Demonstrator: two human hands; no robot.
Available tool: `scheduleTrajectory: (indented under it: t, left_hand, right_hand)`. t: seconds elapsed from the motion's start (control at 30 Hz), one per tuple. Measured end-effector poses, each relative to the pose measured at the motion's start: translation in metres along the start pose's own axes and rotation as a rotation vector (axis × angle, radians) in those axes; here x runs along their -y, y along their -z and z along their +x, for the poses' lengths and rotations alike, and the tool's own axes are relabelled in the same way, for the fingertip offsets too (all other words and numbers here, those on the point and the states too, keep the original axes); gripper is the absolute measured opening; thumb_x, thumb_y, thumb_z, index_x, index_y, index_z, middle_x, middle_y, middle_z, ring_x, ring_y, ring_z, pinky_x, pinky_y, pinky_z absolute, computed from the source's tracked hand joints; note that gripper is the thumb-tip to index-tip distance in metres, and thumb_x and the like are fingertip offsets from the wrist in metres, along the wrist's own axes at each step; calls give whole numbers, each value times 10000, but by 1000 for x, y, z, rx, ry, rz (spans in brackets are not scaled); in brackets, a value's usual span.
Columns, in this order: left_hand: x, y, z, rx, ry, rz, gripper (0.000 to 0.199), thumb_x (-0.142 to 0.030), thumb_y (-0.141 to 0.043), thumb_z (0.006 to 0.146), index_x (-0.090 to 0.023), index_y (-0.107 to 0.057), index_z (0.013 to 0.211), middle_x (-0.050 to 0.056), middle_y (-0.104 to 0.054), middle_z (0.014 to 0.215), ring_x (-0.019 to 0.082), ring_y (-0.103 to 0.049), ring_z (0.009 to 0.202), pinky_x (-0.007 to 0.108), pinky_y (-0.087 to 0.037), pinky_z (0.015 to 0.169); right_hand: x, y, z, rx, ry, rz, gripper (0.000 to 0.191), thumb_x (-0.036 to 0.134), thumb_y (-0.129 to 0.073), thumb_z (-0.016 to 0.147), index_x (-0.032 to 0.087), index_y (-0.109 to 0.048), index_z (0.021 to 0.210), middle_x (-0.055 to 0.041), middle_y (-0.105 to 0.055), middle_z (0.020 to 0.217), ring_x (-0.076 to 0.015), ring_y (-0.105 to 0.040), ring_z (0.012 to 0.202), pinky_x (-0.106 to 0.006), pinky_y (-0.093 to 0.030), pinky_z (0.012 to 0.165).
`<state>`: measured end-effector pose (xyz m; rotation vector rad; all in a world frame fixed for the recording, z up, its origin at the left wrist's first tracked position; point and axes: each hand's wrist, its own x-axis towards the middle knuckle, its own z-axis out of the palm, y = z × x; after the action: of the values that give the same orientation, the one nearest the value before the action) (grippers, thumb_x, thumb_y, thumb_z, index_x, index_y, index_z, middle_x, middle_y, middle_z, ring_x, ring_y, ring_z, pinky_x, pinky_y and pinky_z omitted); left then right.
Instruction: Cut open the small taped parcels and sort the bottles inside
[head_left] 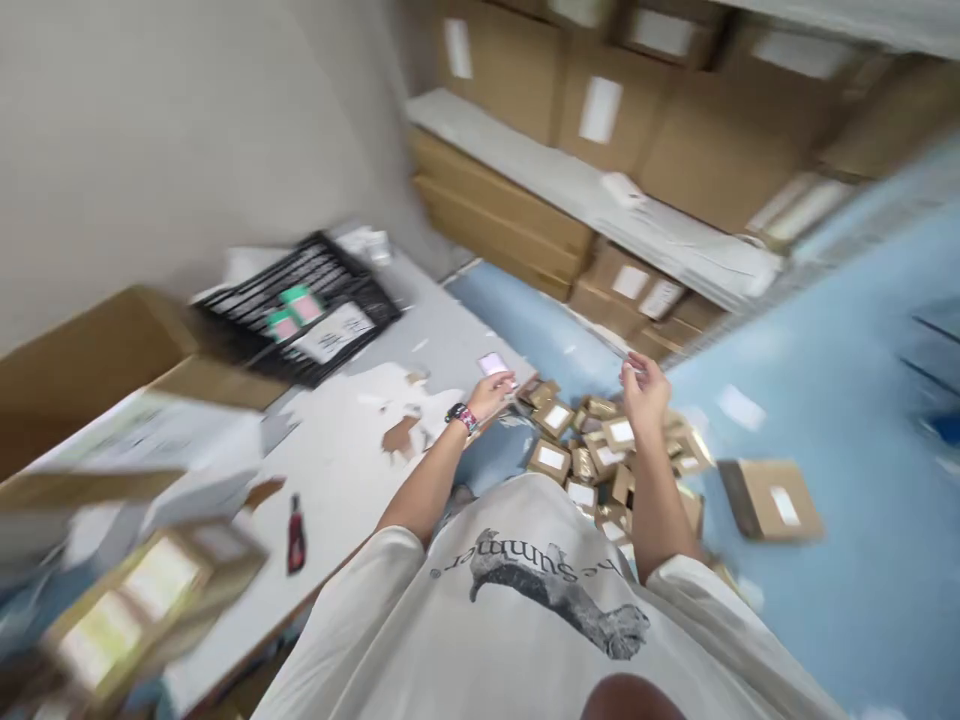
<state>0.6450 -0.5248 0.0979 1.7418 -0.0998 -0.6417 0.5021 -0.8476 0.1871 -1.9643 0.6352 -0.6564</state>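
Note:
My left hand point(490, 395), with a dark watch and a patterned band on its wrist, is over the corner of the white table point(337, 430). Its fingers reach out to the right, just in front of a small pale phone-like rectangle point(492, 364). I cannot tell whether they touch it. My right hand point(646, 392) is raised above a heap of small cardboard boxes point(553, 417) with white labels. Its thumb and fingers are pinched together, and what they hold, if anything, is too small and blurred to name.
A black crate point(300, 372) with green-and-pink packs stands on the table near the wall. Closer are a red-and-black tool point(296, 536), torn paper and an open carton point(90, 370). Shelves point(517, 170) of large boxes stand ahead. One box point(780, 500) lies on the blue floor.

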Motion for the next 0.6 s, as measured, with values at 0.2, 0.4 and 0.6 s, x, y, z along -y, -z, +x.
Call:
scheduleTrajectory:
  t: [0.2,0.4,0.6]
  left_hand:
    - [75,136,-135,-593,80,-205,487,-474,-851,954,-194,-817,1350,166,-835,1320,250,-811,1034,342,-646,870]
    - [158,222,-307,-1148,102,-371,392,-321,-722,1005,-184,-794,1365,165,-804,1395,237,-815,1052,341,-641,878]
    - [246,284,-436,-1628,241,-589,368,-257,-736,952,-186,-795,1308,144,-807,1351,243,-787,1157,390,-620,1072]
  right_hand:
    - [73,-191,-6,555,305,112,537,558,-673,989,174,-785,1348,-156,-836,1176,-260,-802,884,-424,-680,830]
    - [204,-325,-133,1022,643,215,475,517,-665,1005,181,-809,1307,-147,-848,1162,-242,-779,877,-412,-667,854]
    - [264,-395,-286,1402,859,222,393,440,-639,1050,212,-813,1319,-114,-846,1196,-211,-755,853,-385,-644,868]
